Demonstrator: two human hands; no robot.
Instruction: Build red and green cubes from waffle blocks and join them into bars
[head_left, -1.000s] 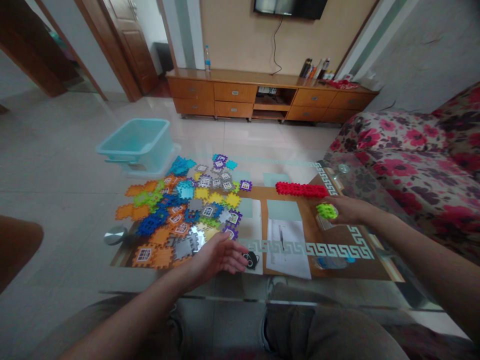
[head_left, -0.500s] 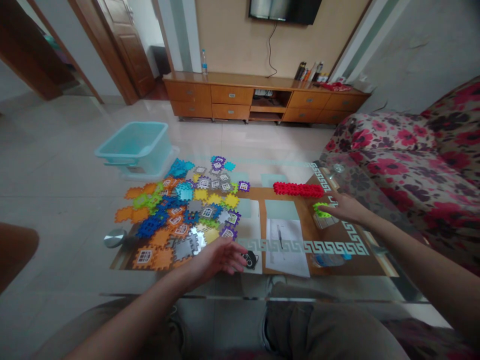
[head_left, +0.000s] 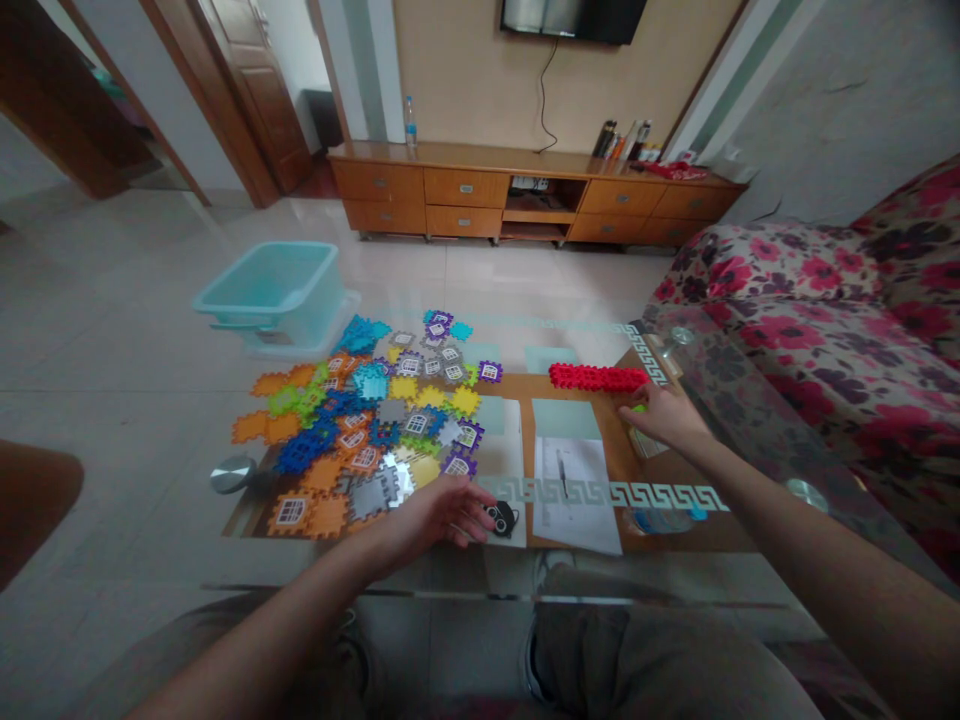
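My right hand (head_left: 664, 415) lies palm down on the glass table, covering a stack of lime green tiles (head_left: 638, 408) of which only a sliver shows, just below a row of red interlocking tiles (head_left: 598, 377). My left hand (head_left: 442, 510) rests on the glass with fingers stretched out, touching nothing, at the near edge of a big heap of coloured puzzle tiles (head_left: 367, 420) in orange, blue, yellow, grey and purple. A small black object (head_left: 502, 518) lies right beside its fingertips.
A glass table (head_left: 750, 400) shows a paper sheet with a pen (head_left: 574, 480) under the top. A teal plastic bin (head_left: 270, 290) stands on the floor beyond the heap. A floral sofa (head_left: 825, 290) is at the right, a wooden cabinet (head_left: 525, 195) at the back.
My right hand has lowered the green tiles from a raised hold down onto the table near the red row and now covers them. The left hand has stayed put.
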